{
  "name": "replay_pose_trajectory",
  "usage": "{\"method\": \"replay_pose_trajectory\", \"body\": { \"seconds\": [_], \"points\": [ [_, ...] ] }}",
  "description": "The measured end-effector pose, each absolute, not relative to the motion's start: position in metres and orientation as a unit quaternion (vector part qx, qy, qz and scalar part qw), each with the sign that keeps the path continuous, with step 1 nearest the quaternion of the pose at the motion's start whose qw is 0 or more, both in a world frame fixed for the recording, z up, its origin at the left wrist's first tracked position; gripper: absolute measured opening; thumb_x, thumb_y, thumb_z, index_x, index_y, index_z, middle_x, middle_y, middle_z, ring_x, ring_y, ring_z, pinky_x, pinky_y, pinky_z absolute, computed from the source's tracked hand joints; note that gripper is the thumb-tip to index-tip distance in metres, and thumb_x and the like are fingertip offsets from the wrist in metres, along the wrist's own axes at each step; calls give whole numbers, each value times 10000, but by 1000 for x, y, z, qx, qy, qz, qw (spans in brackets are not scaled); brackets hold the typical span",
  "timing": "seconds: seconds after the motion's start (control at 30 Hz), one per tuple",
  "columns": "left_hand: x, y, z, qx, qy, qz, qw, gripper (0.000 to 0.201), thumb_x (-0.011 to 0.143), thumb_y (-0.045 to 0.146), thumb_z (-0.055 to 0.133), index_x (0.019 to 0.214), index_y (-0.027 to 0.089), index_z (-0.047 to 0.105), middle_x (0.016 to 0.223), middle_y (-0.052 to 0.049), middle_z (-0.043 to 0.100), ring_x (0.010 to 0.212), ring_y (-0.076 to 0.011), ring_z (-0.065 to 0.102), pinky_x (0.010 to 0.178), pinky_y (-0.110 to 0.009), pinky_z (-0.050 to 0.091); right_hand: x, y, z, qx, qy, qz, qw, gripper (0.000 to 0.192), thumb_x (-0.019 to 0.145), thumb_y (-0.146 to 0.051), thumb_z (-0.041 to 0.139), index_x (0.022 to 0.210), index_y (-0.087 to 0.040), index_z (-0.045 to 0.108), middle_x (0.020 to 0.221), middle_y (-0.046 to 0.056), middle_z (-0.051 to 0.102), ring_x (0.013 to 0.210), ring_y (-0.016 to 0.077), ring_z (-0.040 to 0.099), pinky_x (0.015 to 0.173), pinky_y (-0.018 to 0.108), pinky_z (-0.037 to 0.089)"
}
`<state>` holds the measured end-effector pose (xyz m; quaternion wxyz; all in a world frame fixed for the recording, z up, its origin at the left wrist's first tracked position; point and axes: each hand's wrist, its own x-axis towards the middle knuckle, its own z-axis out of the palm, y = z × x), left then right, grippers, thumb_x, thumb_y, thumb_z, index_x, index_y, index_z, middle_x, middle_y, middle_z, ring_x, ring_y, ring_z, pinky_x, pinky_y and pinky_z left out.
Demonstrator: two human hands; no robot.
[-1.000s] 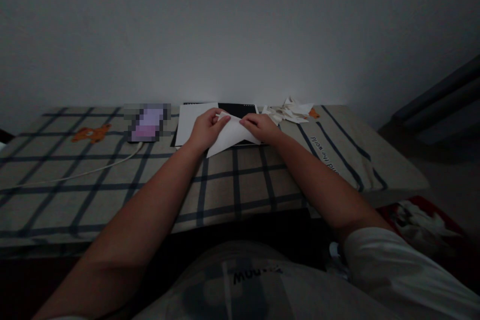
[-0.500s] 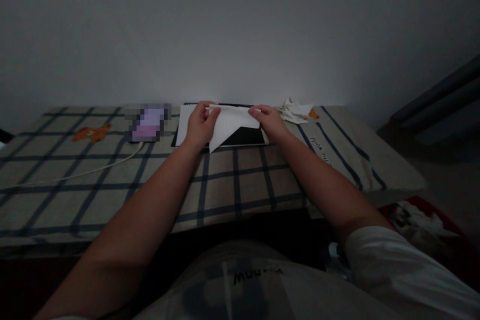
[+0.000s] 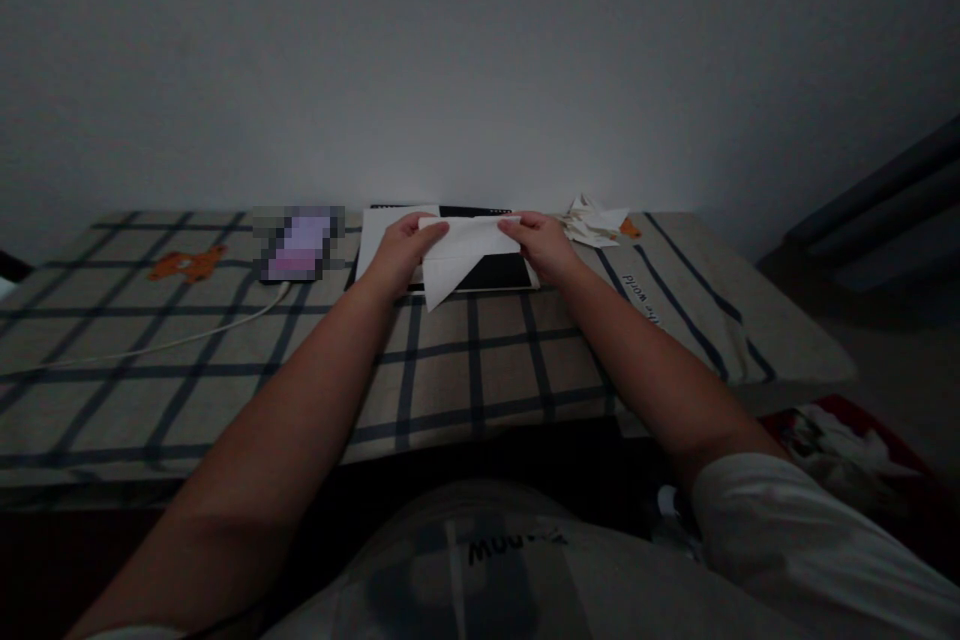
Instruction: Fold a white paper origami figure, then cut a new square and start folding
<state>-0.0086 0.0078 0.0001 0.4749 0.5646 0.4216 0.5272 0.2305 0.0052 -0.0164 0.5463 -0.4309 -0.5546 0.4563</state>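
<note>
Over the dark pad [image 3: 495, 271], the left hand [image 3: 399, 253] and right hand [image 3: 541, 245] pinch a folded paper [image 3: 456, 250]. Paper scraps [image 3: 596, 222] lie just right; a phone [image 3: 298, 243] and its cable [image 3: 165, 342] lie left.

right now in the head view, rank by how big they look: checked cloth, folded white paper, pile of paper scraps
1. checked cloth
2. folded white paper, held by both hands
3. pile of paper scraps, slightly farther away, so real size is unsure

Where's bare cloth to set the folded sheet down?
Free: checked cloth nearer than the hands, right of the white cable. Crowded: far edge, with phone, dark pad, scrap pile. Left hand and right hand grip the paper.
</note>
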Motion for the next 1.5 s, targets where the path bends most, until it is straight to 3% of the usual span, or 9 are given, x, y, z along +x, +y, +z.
{"method": "replay_pose_trajectory", "body": {
  "seconds": [0.17,0.3,0.43,0.57,0.97,1.2,1.5],
  "points": [
    [-7,4,-4,571,439,504,477,489,680,559,888,918,154,753,867,-83,792,704,-187,679,580,-264,491,231,6,-18,-428,-552,464,545,389,779,-500,860,1002,-187,795,929,42,772,842,175,683,838,350,581],
    [-7,5,-5,568,430,532,458,465,677,531,899,901,148,758,895,-92,804,731,-184,691,612,-263,511,230,4,-14,-431,-539,478,544,357,797,-498,875,950,-190,777,854,20,733,766,149,644,742,315,596],
    [-7,5,-2,557,437,541,453,420,690,497,882,889,157,738,893,-87,797,748,-187,694,623,-263,511,227,1,-9,-419,-525,498,548,344,797,-503,886,901,-204,752,912,43,747,813,158,671,700,296,621],
    [-6,6,-2,561,440,526,464,455,728,571,851,881,162,723,840,-82,770,709,-181,667,593,-258,479,227,0,-6,-431,-514,499,549,297,812,-462,872,878,-202,743,905,53,747,786,155,678,659,282,612],
    [-7,7,-3,565,442,532,450,445,754,551,839,926,152,741,835,-81,769,722,-187,667,627,-274,495,226,2,-9,-410,-499,504,573,368,800,-521,895,855,-208,709,916,47,734,863,163,687,694,275,638],
    [-7,9,-5,579,437,527,443,542,698,633,834,938,155,744,851,-87,766,729,-191,649,632,-282,471,225,1,-7,-420,-499,498,572,349,817,-511,878,886,-213,711,946,47,738,900,169,689,713,278,637],
    [-7,3,1,595,439,530,414,528,698,632,810,923,160,737,853,-76,762,767,-202,661,655,-293,480,225,0,-5,-413,-498,514,563,325,803,-470,883,909,-205,728,1002,67,768,932,184,708,737,291,642]
  ]
}}
